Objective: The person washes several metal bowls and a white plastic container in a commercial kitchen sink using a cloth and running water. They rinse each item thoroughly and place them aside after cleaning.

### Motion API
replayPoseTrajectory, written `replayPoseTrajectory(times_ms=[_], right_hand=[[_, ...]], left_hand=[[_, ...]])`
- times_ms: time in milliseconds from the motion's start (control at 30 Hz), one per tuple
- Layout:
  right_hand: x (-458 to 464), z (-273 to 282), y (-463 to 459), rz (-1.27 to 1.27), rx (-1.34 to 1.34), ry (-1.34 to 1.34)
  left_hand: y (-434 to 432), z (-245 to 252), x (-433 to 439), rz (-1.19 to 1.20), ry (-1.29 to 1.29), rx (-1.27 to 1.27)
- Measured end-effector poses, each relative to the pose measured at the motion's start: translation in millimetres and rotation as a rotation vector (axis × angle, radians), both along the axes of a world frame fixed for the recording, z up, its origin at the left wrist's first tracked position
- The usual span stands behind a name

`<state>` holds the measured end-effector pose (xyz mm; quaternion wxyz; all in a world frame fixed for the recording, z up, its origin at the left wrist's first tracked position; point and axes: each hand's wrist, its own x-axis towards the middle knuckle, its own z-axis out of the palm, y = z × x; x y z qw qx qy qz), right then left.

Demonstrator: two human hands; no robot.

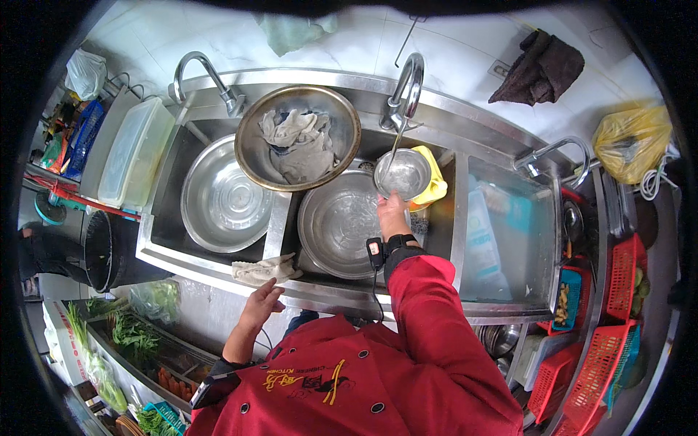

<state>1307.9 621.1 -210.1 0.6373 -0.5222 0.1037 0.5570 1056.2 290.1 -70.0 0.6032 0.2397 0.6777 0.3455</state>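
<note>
My right hand point(393, 213) grips the near rim of a small metal bowl point(403, 173), under the running stream from the middle faucet point(410, 87). Below the hand, a large steel basin point(322, 231) with water sits in the middle sink bay. A yellow plastic container point(434, 182) stands beside the bowl, partly hidden by it. My left hand point(262, 305) is empty, fingers apart, just short of a pale cloth point(262, 270) on the sink's front edge. A wide metal basin point(245, 163) holding grey rags point(305, 152) rests across the divider, overlapping another steel basin point(226, 218) in the left bay.
Water fills the right bay point(512, 250), with a pale blue-white package point(485, 245) in it. More faucets rise at left point(202, 71) and right point(561, 147). Red baskets point(594, 370) line the right side. Vegetables point(131, 338) and a black bin point(103, 250) are at left.
</note>
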Motion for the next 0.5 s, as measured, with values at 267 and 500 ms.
replayPoseTrajectory(times_ms=[267,500], right_hand=[[1.4,-21.3,-16.5,0.063,0.203,0.216],[33.2,-27.3,-79.8,0.018,0.134,0.282]], left_hand=[[1.6,-0.8,-4.4,-0.043,0.008,-0.008],[10.9,-6.2,-7.7,-0.089,-0.004,-0.005]])
